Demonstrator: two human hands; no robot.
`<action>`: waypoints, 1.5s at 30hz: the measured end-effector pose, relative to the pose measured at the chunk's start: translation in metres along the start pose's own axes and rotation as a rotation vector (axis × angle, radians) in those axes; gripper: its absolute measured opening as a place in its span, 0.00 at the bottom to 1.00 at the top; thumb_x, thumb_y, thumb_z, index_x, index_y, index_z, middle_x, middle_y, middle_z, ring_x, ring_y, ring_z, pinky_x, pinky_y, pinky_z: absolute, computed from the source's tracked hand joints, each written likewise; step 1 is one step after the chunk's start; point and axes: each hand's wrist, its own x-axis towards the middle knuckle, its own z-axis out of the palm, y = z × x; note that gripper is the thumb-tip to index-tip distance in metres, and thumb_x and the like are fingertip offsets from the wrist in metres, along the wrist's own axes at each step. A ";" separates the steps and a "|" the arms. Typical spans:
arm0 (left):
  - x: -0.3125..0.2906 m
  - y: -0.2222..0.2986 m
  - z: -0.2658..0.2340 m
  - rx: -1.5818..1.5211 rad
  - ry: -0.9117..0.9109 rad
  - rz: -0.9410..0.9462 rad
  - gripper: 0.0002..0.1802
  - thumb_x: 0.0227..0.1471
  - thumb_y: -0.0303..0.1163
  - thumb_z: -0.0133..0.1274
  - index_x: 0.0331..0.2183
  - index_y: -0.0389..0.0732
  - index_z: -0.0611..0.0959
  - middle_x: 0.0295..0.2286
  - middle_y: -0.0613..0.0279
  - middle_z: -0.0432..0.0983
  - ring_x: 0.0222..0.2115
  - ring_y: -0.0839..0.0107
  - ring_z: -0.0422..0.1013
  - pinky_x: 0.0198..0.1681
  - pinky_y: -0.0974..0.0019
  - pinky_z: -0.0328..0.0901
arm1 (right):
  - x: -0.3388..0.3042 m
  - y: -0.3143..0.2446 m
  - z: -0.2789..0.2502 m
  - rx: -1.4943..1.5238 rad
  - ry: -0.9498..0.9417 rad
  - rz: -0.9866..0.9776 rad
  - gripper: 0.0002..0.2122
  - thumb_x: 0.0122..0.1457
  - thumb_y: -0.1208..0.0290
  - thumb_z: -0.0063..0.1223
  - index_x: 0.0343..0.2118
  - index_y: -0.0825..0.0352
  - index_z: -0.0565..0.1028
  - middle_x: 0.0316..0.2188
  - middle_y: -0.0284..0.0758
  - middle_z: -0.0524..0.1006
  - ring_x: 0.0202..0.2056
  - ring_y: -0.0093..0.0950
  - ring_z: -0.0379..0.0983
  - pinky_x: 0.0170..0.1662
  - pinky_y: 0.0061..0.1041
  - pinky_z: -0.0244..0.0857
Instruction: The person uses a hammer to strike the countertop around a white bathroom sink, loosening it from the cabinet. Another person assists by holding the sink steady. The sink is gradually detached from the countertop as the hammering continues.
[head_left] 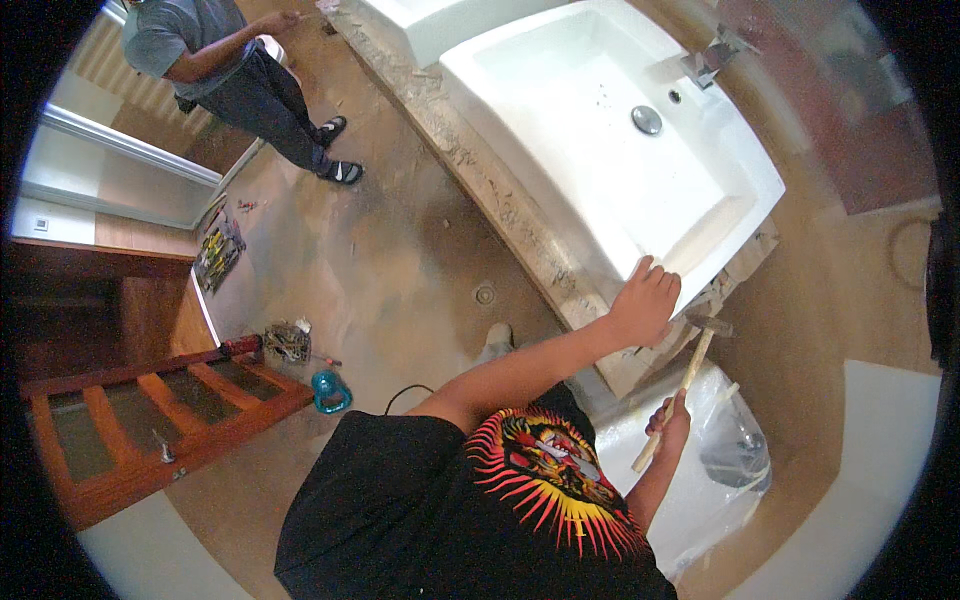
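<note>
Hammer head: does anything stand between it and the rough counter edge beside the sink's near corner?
Nothing visible stands between the hammer head and the rough counter edge. The left grip is close by, at the sink, left of the hammer head.

left hand outstretched, fingers bent; right hand closed (its elbow hidden).

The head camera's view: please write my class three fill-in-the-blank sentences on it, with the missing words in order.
1. The right hand holds the metal-headed hammer by its pale ____ handle.
2. The glossy, rectangular ceramic sink nearest the left hand is ____ in colour.
3. The other person in dark trousers appears in the picture's upper ____ corner.

Missing words: wooden; white; left.
</note>
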 end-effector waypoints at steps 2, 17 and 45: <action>0.000 -0.003 -0.004 -0.001 -0.036 0.033 0.43 0.34 0.46 0.60 0.48 0.25 0.69 0.37 0.50 0.71 0.42 0.58 0.66 0.59 0.50 0.49 | -0.007 0.007 -0.005 -0.011 -0.011 0.029 0.20 0.61 0.47 0.42 0.23 0.60 0.65 0.09 0.25 0.59 0.07 0.18 0.53 0.10 0.20 0.50; -0.020 -0.069 -0.024 0.087 -0.098 0.120 0.35 0.45 0.48 0.56 0.55 0.53 0.68 0.56 0.69 0.62 0.60 0.67 0.52 0.63 0.48 0.41 | -0.092 0.063 -0.060 -0.792 -0.008 -0.242 0.14 0.61 0.60 0.49 0.25 0.65 0.67 0.11 0.27 0.64 0.12 0.17 0.60 0.15 0.21 0.55; 0.000 -0.227 -0.070 0.260 0.180 -0.056 0.15 0.56 0.43 0.47 0.46 0.57 0.79 0.49 0.73 0.71 0.57 0.70 0.59 0.62 0.49 0.44 | -0.032 0.149 0.036 -0.766 -0.192 -0.475 0.21 0.60 0.52 0.46 0.28 0.71 0.70 0.16 0.47 0.72 0.22 0.47 0.72 0.25 0.40 0.63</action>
